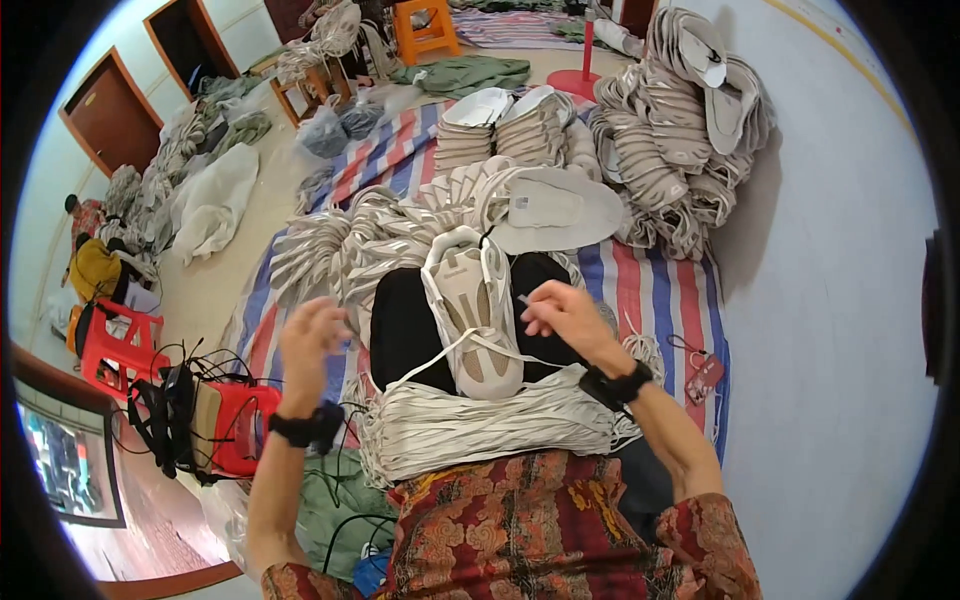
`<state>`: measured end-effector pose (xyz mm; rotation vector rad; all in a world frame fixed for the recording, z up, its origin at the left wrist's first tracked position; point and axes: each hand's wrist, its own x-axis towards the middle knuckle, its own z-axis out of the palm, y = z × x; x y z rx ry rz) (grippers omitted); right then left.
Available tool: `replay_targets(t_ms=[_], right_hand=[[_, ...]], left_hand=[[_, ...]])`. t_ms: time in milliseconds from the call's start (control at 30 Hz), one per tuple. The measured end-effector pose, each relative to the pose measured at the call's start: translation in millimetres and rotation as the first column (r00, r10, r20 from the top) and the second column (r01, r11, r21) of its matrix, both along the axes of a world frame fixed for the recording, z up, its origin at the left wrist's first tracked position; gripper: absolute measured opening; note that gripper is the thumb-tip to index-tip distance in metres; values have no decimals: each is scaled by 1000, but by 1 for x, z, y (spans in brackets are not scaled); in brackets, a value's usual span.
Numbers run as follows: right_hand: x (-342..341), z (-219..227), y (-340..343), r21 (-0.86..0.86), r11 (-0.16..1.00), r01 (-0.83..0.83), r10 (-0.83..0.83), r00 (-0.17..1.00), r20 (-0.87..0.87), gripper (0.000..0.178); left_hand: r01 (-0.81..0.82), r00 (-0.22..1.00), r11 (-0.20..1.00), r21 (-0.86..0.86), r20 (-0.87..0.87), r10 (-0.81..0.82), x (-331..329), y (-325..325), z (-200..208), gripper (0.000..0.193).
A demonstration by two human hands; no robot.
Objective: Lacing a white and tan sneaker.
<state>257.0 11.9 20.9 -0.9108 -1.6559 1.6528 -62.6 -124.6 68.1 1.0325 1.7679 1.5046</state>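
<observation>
I look down on a striped sheet [690, 310] spread over the pale floor [268, 200], with uppers [660, 130] piled on its far part and up near the right-hand wall [820, 350]. One shoe [470, 297] lies on black cloth [398, 325] mid-view, toe toward the wearer, lace [483, 335] crossed over its front, a bundle of laces [490, 432] just below. I see the left hand [315, 332] raised, fingers half curled and blurred, and the right hand [566, 316] bent beside the shoe; I cannot tell whether either grips anything. Leftward are a red stool [103, 352], two people and a brown door [112, 112]
</observation>
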Motion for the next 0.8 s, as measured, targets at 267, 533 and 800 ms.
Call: replay_targets(t_ms=[267,533,800], right_hand=[[-34,-35,-5,114,988,-107,94,989,116,11],[-40,-24,-1,300,947,-114,17,952,306,16],[-41,-19,0,0,990,-144,142,976,167,15]], left_hand=[[481,863,876,8,168,-476,92,56,-30,19],[505,827,821,-265,-126,-549,110,68,-30,16],[478,877,860,-180,153,-455,105,64,-33,15]])
